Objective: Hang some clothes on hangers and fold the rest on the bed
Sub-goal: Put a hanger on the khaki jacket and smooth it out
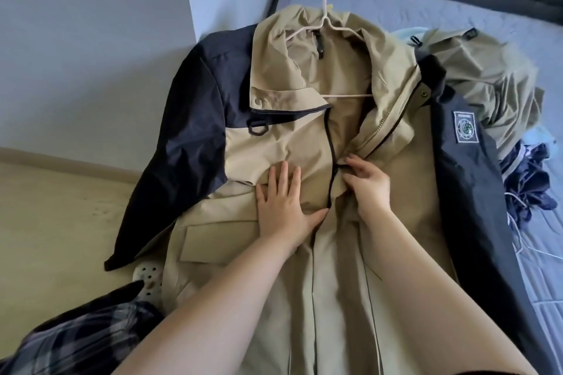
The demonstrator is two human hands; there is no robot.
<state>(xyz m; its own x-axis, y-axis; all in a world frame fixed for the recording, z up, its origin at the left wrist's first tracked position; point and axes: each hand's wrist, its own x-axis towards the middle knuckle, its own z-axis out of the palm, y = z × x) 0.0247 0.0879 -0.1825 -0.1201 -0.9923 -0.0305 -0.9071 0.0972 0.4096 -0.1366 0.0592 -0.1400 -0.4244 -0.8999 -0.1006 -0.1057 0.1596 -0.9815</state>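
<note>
Right hand [367, 186]: the fingers are curled, and the front edge of the jacket [274, 143] is pinched just beside the zipper [330, 143].
Left hand [283, 207]: it is laid flat with straight fingers on the tan panel, at 9 o'clock of the right hand; nothing is gripped.
Jacket: tan and navy, it is spread front up on the bed [457, 9], at the centre.
Hanger [347, 96]: white, it is seen inside the collar, with its hook pointed to 12 o'clock.
Olive garment [493, 76]: it is piled at 2 o'clock, touching the jacket.
</note>
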